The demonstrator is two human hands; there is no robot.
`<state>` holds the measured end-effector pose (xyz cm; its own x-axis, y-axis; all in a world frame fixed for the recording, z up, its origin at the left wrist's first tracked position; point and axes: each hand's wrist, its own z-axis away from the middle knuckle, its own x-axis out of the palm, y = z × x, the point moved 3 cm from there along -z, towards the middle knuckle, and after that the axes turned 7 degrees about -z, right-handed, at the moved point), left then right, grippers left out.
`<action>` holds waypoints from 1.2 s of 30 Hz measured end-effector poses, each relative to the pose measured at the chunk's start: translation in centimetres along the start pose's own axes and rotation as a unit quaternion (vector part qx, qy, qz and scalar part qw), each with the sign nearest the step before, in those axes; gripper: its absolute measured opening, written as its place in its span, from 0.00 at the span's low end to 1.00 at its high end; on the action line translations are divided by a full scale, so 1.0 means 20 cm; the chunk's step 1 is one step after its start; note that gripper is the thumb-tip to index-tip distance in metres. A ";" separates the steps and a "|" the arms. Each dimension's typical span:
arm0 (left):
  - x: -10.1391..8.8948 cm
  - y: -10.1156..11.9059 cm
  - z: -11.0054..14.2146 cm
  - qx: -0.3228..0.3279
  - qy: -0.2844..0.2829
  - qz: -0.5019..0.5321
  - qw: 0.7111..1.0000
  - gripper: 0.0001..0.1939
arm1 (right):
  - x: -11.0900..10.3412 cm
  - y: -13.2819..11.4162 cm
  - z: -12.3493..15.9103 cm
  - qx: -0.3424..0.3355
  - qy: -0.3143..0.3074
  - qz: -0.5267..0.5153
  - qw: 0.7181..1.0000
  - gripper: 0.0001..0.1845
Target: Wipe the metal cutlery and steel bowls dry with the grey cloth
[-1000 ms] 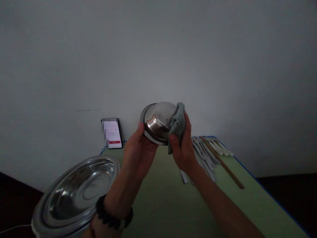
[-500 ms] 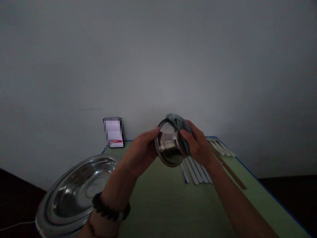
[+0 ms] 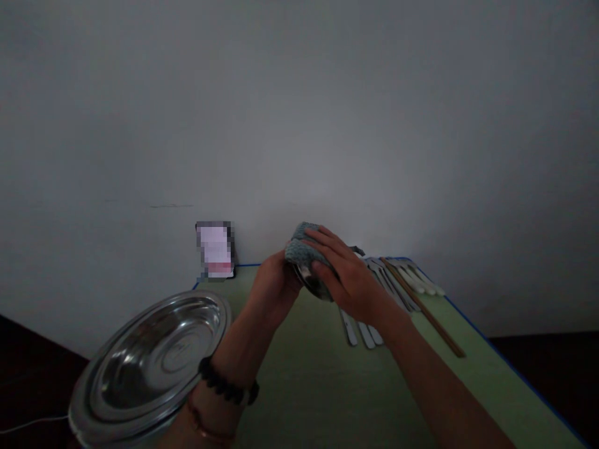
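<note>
A small stainless steel bowl [image 3: 312,282] is held up above the green table, its shiny side and lower edge showing between my hands. My left hand [image 3: 276,282] grips it from the left, with most of its fingers hidden behind it. Over the top of the bowl lies a grey-green knitted cloth [image 3: 305,251]. My right hand [image 3: 349,271] presses this cloth against the bowl, its fingers curved over the fabric. A darker tip of fabric shows beyond the right hand. Most of the bowl is covered by the cloth and the right hand.
Large stacked metal basins [image 3: 80,399] stand at the left. A phone [image 3: 216,249] leans on the wall. Right of my hands lie metal handles [image 3: 349,330], forks [image 3: 393,284], wooden chopsticks [image 3: 433,317] and white-handled utensils [image 3: 418,280] on the green table [image 3: 318,386].
My right hand and the cloth have moved left, from the bowl's right side to over its top. The bowl has turned and is now mostly covered.
</note>
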<state>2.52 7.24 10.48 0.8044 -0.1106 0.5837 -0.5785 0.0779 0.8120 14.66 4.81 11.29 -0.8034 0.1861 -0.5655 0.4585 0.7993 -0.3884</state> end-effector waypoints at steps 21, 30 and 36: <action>-0.02 0.24 0.11 0.374 -0.051 -0.726 0.574 0.12 | -0.04 0.18 0.05 0.436 0.010 -0.406 0.803 0.34; 0.14 -0.15 0.17 0.373 -0.349 -0.752 0.417 0.18 | -0.32 0.35 0.22 0.412 -0.131 0.012 0.902 0.15; 0.22 -0.29 0.22 0.411 -0.342 -0.712 0.455 0.25 | -0.60 0.45 0.40 0.412 -0.153 0.163 0.884 0.10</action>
<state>8.87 1.94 8.27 0.3756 0.2273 -0.8985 0.3826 -0.9210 -0.0731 31.42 5.21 8.85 -0.4962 0.0660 -0.8657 0.8681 0.0220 -0.4959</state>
